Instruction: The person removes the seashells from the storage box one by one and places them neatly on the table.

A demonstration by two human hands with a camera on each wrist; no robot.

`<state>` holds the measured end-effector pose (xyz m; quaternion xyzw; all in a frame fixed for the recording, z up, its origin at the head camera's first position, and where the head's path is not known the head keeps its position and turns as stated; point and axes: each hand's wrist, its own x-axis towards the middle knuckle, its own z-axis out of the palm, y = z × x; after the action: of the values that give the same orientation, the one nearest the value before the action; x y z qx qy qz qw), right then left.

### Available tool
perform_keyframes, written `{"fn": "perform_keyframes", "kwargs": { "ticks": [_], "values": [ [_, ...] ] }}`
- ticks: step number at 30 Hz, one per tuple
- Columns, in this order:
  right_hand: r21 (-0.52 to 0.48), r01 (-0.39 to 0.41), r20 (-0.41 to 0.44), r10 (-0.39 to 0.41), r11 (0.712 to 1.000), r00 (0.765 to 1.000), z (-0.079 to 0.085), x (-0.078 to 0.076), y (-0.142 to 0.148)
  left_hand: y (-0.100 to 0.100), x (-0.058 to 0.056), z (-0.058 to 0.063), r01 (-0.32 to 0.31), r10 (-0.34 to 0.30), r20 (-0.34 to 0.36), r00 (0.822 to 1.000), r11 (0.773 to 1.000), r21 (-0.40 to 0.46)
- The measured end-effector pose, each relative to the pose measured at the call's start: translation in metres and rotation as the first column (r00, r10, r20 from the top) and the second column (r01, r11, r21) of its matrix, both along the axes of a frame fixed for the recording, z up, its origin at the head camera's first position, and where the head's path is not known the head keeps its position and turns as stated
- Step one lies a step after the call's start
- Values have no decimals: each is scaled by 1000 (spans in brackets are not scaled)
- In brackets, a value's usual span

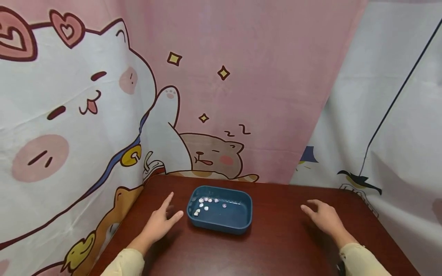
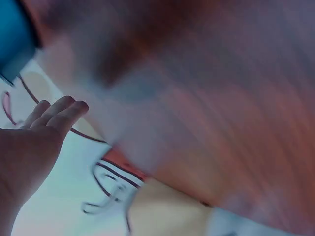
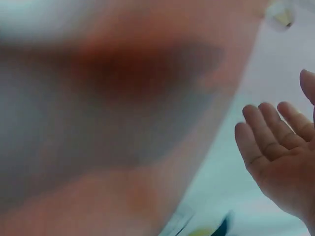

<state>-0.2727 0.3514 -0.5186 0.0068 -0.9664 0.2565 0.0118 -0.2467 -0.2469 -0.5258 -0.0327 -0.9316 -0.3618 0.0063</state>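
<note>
A blue rectangular tray stands on the dark red-brown table, a little left of its middle. Several small whitish, shell-like pieces lie inside, mostly toward the left end, and a pale purple one sits nearer the centre. My left hand hovers just left of the tray, fingers extended and thumb apart, holding nothing. The tray's corner also shows in the left wrist view. Well to the right of the tray is my right hand, its palm bare and fingers loosely extended in the right wrist view.
The tabletop spreads around the tray on every side. A pink and white cloth printed with cartoon cats hangs behind the table and along its left. More white cloth with a printed bird hangs at the right.
</note>
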Motion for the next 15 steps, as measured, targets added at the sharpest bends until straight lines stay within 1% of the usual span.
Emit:
{"fn": "perform_keyframes", "kwargs": {
  "ticks": [3,6,8,10,11,13,15],
  "values": [
    [-80,-56,-101,48,995,994,11,-12,-56,23,-4,-4,29,-29,-30,999,999,20],
    [-125,-143,-174,120,982,977,21,-23,-117,39,-5,-10,27,-26,-40,999,999,32],
    [-136,-200,-187,174,970,967,25,-29,-154,46,-6,-13,18,-16,-48,999,999,47],
    [-118,-268,-165,248,956,955,25,-35,-188,50,-6,-16,12,-9,-55,998,998,61],
    [-98,-297,-136,283,950,949,25,-37,-203,52,-6,-17,13,-10,-61,998,998,61],
    [-54,-345,-51,343,937,938,22,-41,-229,54,-6,-19,18,-14,-66,998,999,47],
    [-9,-369,30,369,929,929,16,-43,-248,55,-5,-21,15,-13,-59,998,1000,28]
  ]
}}
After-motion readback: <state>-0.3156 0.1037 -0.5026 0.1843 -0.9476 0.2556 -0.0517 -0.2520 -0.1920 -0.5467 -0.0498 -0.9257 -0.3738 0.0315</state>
